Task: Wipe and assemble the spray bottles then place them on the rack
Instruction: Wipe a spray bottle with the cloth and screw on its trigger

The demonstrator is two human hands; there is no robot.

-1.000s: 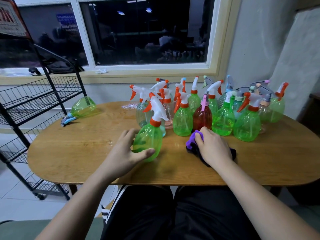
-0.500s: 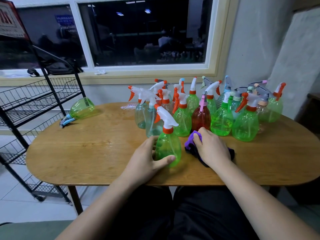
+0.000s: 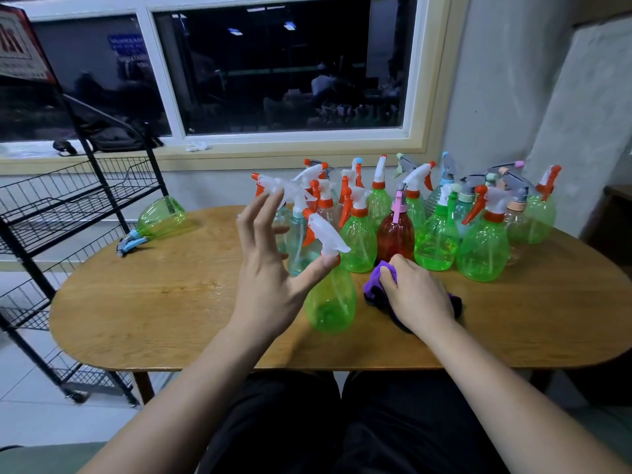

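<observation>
Above the near middle of the worktop [image 3: 154, 302], the left hand [image 3: 270, 285] is hovering open, its fingers spread and straight, with only the thumb tip touching the orange collar of a green bottle [image 3: 331, 302]. That bottle is standing upright near the front edge: a see-through, pear-shaped plastic body topped by a white spray head with an orange trigger.

Just beside it, the right hand [image 3: 417, 295] is resting on the wood with curled fingers, gripping a bunched cloth [image 3: 376, 285] that is soft and crumpled, purple with a darker part. The worktop is showing a glossy, warm wood grain and rounded ends.

Behind the hands, a group of bottles [image 3: 437, 241] is standing crowded together toward the far right. They are mostly clear green plastic, with white, orange, grey, blue and pink spray heads. Among them a red bottle [image 3: 395, 237] with a pink head is standing just behind the cloth.

Well apart, at the far left edge, a lying bottle [image 3: 160, 217], green with a blue-grey head, is resting on its side. Beside it a black wire rack [image 3: 68, 206] with sloped mesh shelves is standing on the floor.

A red and white sign [image 3: 20, 49] at the top left is carrying writing too blurred to read. A white-framed window [image 3: 273, 80] is showing dark behind.
</observation>
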